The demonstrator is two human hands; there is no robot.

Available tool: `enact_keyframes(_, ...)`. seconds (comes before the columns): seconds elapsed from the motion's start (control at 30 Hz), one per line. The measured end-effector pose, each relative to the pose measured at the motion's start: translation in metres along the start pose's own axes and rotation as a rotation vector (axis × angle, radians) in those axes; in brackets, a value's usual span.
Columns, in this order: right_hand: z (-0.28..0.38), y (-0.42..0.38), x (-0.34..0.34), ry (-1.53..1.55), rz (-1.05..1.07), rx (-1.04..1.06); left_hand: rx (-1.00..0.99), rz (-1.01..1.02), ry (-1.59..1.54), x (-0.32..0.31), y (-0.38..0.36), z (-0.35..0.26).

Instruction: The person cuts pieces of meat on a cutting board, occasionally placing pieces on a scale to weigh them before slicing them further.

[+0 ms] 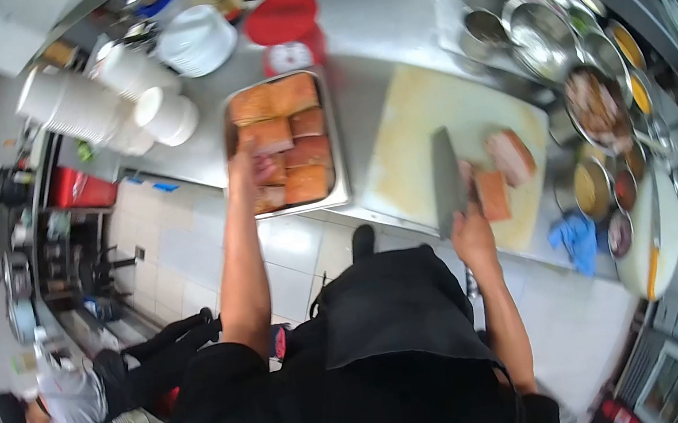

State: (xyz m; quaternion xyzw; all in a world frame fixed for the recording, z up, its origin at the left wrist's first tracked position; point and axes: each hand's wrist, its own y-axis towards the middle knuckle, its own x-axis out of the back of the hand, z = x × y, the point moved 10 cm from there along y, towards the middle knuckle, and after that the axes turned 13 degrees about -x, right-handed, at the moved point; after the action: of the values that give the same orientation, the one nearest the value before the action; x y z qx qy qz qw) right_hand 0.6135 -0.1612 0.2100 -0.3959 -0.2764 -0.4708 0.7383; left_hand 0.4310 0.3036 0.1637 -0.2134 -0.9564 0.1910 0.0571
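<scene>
A cleaver (447,180) is held in the right grip (469,230), blade on the cutting board (416,136). An orange-crusted pork slab (266,137) is grasped by the left grip (247,173) in the tray (334,136).

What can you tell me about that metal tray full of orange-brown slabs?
The metal tray is a shallow, rectangular pan that looks like steel, lying flat on the steel counter beside the pale cutting board. It holds orange-crusted meat slabs with pinkish cut sides, packed closely in rows. The left hand reaches into it, on a slab near its front. A red scale stands just behind it.
</scene>
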Motion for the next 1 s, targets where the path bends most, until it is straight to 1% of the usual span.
enact_keyframes(0.03,0.002,-0.005,0.007,0.005,-0.032,0.048,-0.126,-0.056,0.143,0.003,-0.009,-0.013)
enact_keyframes(0.07,-0.002,-0.009,0.013,-0.012,-0.067,0.038,-0.354,-0.159,0.544,-0.004,-0.039,-0.059)
enact_keyframes(0.1,-0.006,-0.013,0.021,-0.032,-0.1,0.038,-1.015,-0.534,0.925,0.005,-0.052,-0.075)
enact_keyframes(0.13,-0.01,-0.019,0.034,-0.044,-0.122,-0.006,-0.63,-0.3,0.8,-0.031,-0.101,-0.103)
enact_keyframes(0.17,-0.006,-0.028,0.056,0.022,-0.17,-0.029,-1.032,-0.246,0.675,-0.062,-0.127,-0.114)
enact_keyframes(0.2,-0.004,-0.034,0.076,0.09,-0.215,-0.039,-0.914,0.003,0.639,-0.097,-0.118,-0.08)
enact_keyframes(0.23,-0.007,-0.036,0.088,0.086,-0.221,-0.05,-0.79,0.237,0.598,-0.135,-0.12,-0.042)
enact_keyframes(0.27,-0.013,-0.037,0.104,0.083,-0.263,-0.065,-0.9,0.321,0.666,-0.181,-0.149,-0.025)
enact_keyframes(0.3,-0.02,-0.04,0.118,0.082,-0.302,-0.082,-0.813,0.615,0.716,-0.229,-0.188,-0.011)
enact_keyframes(0.33,-0.023,-0.045,0.132,0.134,-0.339,-0.083,-0.658,0.729,0.715,-0.262,-0.209,0.022)
enact_keyframes(0.37,-0.034,-0.047,0.136,0.139,-0.347,-0.092,-0.657,0.767,0.752,-0.29,-0.219,0.045)
enact_keyframes(0.4,-0.047,-0.051,0.141,0.134,-0.381,-0.105,-0.728,0.806,0.817,-0.315,-0.241,0.032)
enact_keyframes(0.43,-0.056,-0.056,0.146,0.128,-0.418,-0.12,-0.741,0.824,0.818,-0.33,-0.245,0.036)
enact_keyframes(0.5,-0.073,-0.068,0.149,0.114,-0.435,-0.167,-0.741,0.585,0.991,-0.337,-0.232,0.044)
enact_keyframes(0.53,-0.09,-0.072,0.141,0.139,-0.43,-0.212,-0.74,0.562,1.033,-0.343,-0.225,0.047)
enact_keyframes(0.57,-0.106,-0.075,0.133,0.167,-0.425,-0.259,-0.754,0.584,1.035,-0.35,-0.213,0.049)
enact_keyframes(0.63,-0.125,-0.075,0.121,0.189,-0.424,-0.322,-0.566,0.888,0.9,-0.367,-0.182,0.076)
enact_keyframes(0.7,-0.13,-0.065,0.111,0.218,-0.365,-0.246,-0.565,1.048,0.81,-0.385,-0.134,0.095)
enact_keyframes(0.77,-0.135,-0.065,0.106,0.23,-0.363,-0.3,-0.494,0.884,0.999,-0.383,-0.101,0.059)
enact_keyframes(0.8,-0.14,-0.068,0.105,0.269,-0.402,-0.349,-0.494,0.892,1.005,-0.384,-0.11,0.05)
enact_keyframes(0.87,-0.148,-0.073,0.103,0.287,-0.449,-0.422,-1.095,0.427,1.001,-0.37,-0.137,-0.031)
enact_keyframes(0.9,-0.151,-0.074,0.101,0.293,-0.448,-0.432,-1.097,0.436,1.009,-0.37,-0.155,-0.037)
enact_keyframes(0.97,-0.155,-0.072,0.094,0.273,-0.425,-0.408,-0.511,0.815,0.77,-0.384,-0.199,0.022)
enact_keyframes(1.0,-0.159,-0.072,0.09,0.276,-0.424,-0.416,-0.421,0.84,0.757,-0.388,-0.222,0.047)
